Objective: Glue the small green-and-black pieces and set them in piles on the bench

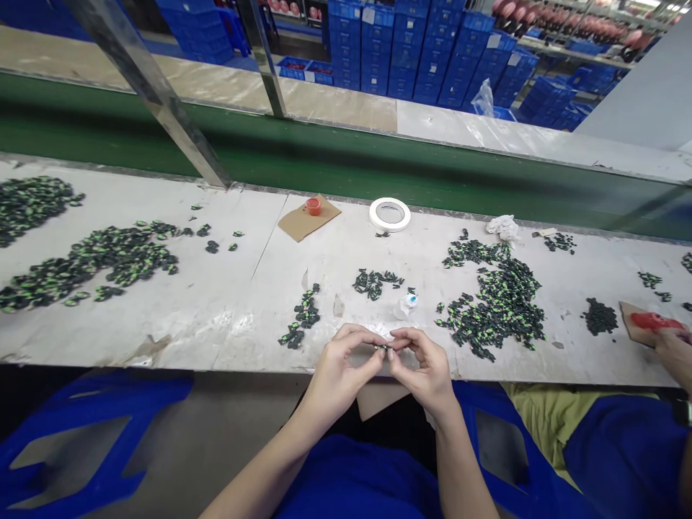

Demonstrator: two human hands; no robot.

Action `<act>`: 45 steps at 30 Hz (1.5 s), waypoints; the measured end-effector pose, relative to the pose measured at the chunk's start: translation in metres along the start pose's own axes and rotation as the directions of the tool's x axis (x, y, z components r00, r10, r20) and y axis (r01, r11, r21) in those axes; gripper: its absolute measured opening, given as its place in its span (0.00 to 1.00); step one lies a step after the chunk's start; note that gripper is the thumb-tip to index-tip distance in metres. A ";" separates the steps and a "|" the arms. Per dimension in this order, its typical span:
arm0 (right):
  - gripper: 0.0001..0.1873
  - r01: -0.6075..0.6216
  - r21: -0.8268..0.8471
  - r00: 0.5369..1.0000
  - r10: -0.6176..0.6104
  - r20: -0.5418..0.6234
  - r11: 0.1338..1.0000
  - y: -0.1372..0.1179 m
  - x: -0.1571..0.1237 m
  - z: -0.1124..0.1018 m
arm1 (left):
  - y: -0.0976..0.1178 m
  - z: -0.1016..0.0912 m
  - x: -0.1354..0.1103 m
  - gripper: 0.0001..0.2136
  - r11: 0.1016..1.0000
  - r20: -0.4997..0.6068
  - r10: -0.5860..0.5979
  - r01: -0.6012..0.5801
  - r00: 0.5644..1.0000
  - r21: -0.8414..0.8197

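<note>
Between my fingertips, just above the table's front edge, is a small black-and-green part [383, 347]. My left hand [346, 360] pinches it from the left, and my right hand [424, 364] pinches it from the right. The fingers cover most of it, so its exact kind does not show. Ahead of my hands lie a small heap of slim dark pieces [374, 282] and a crumpled white wad with a blue tip [407, 305]. A short row of black-and-green parts [303, 317] lies left of my hands; a large pile of them [497, 303] lies to the right.
A red-filled cup [313, 207] sits on cardboard [296, 226] near a white tape roll [390, 214]. More part piles [102, 259] spread leftward. At far right, a co-worker's hand [675, 353] is by a red object [651, 321]. A metal post [156, 101] rises behind the table.
</note>
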State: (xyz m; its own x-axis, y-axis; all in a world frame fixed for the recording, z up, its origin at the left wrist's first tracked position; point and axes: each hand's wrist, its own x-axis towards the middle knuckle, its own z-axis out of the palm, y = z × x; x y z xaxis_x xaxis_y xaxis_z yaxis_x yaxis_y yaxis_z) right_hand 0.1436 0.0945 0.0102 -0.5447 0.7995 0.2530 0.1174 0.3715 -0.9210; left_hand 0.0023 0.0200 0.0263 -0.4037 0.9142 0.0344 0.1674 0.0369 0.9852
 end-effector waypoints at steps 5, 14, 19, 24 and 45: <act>0.14 0.009 -0.024 1.000 -0.009 -0.011 1.000 0.005 -0.003 0.003 | -0.001 0.005 -0.004 0.04 0.999 -0.036 -0.039 0.039 0.999 -0.015; 0.11 -0.048 0.049 0.998 0.050 -0.037 0.998 0.006 -0.007 -0.003 | -0.009 0.015 -0.005 0.07 0.987 0.020 -0.126 0.127 0.992 -0.098; 0.09 -0.107 -0.041 0.974 0.097 -0.206 0.993 0.018 -0.014 -0.023 | -0.017 0.013 0.000 0.13 0.983 0.049 0.018 -0.027 0.999 0.179; 0.12 -0.173 -0.413 0.879 -0.049 -0.474 0.894 0.034 -0.009 -0.061 | -0.027 -0.024 0.012 0.05 0.776 -0.172 0.186 -0.038 0.967 0.629; 0.16 -0.181 0.087 0.927 0.199 -0.319 0.980 0.030 0.007 -0.011 | -0.043 -0.008 0.030 0.09 0.850 0.120 0.304 -0.326 0.945 0.414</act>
State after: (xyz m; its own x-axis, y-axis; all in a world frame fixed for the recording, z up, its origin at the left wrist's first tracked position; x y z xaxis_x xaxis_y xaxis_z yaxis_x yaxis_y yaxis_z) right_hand 0.1530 0.1162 -0.0119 -0.2169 0.9653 0.1456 0.1416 0.1787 -0.9737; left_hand -0.0248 0.0426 -0.0138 -0.2227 0.9238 0.3114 0.6461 -0.0993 0.7567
